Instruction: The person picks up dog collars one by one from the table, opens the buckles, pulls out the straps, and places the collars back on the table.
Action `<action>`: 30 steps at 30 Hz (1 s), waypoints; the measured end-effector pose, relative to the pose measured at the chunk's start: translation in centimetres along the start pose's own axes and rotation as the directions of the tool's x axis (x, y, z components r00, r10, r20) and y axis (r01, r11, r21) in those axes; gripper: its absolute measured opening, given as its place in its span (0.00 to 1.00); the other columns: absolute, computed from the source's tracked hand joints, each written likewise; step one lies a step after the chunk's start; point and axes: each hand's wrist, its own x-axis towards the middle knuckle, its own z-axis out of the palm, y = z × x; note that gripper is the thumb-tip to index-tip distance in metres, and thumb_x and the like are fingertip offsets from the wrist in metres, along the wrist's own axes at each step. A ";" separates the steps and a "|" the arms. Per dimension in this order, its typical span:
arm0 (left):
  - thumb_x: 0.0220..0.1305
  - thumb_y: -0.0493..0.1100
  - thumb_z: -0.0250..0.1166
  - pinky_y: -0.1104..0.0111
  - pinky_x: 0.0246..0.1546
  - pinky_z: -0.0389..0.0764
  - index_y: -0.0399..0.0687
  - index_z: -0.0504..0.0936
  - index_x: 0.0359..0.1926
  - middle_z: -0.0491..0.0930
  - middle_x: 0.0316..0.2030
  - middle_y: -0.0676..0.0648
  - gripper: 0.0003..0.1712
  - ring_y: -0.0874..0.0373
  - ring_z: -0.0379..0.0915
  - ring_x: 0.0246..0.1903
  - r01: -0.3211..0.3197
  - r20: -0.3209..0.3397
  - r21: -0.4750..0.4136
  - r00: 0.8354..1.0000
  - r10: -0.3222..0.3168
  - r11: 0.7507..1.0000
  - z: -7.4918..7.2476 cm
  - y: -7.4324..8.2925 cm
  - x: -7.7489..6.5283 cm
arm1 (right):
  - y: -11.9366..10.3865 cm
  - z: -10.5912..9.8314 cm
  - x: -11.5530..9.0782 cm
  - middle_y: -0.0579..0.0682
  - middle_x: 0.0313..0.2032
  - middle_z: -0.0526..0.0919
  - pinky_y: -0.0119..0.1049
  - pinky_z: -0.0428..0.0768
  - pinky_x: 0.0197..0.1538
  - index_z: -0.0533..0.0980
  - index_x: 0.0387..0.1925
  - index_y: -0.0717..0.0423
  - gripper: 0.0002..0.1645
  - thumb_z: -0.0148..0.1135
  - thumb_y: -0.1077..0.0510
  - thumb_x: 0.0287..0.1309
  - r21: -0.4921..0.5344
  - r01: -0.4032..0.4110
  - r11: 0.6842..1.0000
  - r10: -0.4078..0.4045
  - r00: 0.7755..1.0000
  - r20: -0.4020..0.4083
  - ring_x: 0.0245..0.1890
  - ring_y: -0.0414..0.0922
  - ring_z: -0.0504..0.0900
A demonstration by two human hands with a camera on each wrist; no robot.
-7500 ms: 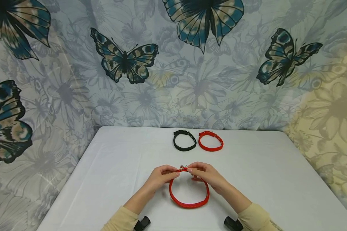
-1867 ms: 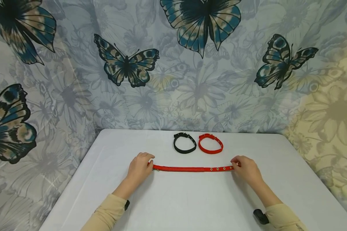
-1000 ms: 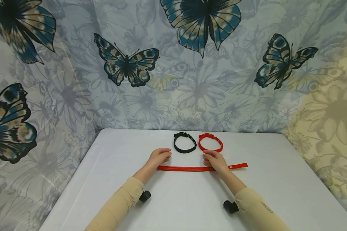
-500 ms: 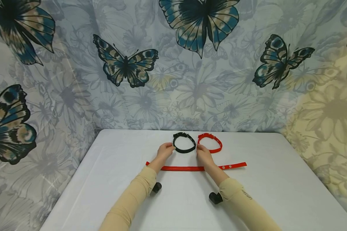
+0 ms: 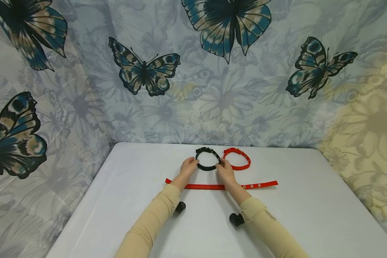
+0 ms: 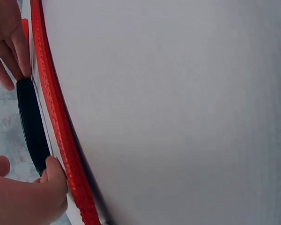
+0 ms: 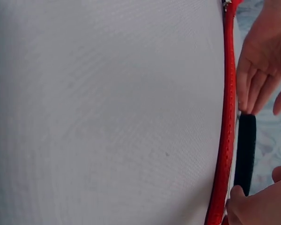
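A black buckled collar (image 5: 208,168), fastened into a ring, stands on its edge near the back of the white table. My left hand (image 5: 187,167) pinches its left side, thumb on the near face. My right hand (image 5: 226,173) pinches its right side in the same manner. Both wrist views show the band's dark front (image 6: 33,124) running between the two hands' fingertips. Nearer to me, under the forearms, an unfastened red collar (image 5: 204,186) lies stretched out, metal eyelets towards its right end. In the head view my forearms cover parts of it.
A second red collar (image 5: 240,167), buckled into a ring, stands just right of the black one. Black wrist cameras (image 5: 237,219) stick out below both sleeves. Behind the table's back edge rises a butterfly-patterned cloth (image 5: 167,122).
Earlier both hands held the nearer red collar as a ring; it was then drawn out straight and let go. The hands have since moved forward and inward to the black collar and pinched it.
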 end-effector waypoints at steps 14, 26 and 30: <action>0.65 0.36 0.63 0.67 0.47 0.80 0.31 0.71 0.63 0.72 0.58 0.34 0.27 0.49 0.77 0.48 0.030 -0.085 -0.295 0.995 -0.058 0.955 0.4 0.2 -1.1 | 0.1 0.1 0.3 0.59 0.55 0.70 0.30 0.80 0.45 0.65 0.67 0.62 0.30 0.60 0.63 0.64 0.203 -0.031 0.979 0.049 0.995 -0.083 0.49 0.50 0.77; 0.58 0.31 0.67 0.65 0.51 0.79 0.31 0.71 0.63 0.71 0.60 0.34 0.31 0.49 0.77 0.50 0.061 0.006 -0.354 0.998 -0.063 0.933 -0.7 0.3 -2.5 | 0.8 -1.2 -1.2 0.66 0.63 0.69 0.32 0.80 0.48 0.61 0.69 0.67 0.33 0.59 0.66 0.65 0.299 -0.076 0.951 0.068 0.997 0.035 0.51 0.47 0.78; 0.57 0.31 0.69 0.65 0.50 0.80 0.35 0.74 0.62 0.74 0.52 0.39 0.30 0.54 0.77 0.45 0.057 0.012 -0.329 0.998 -0.056 0.943 -1.4 0.2 -3.2 | 0.7 -1.4 -1.9 0.66 0.62 0.71 0.33 0.79 0.50 0.63 0.67 0.68 0.31 0.58 0.67 0.65 0.330 -0.099 0.939 0.074 0.993 0.087 0.51 0.46 0.79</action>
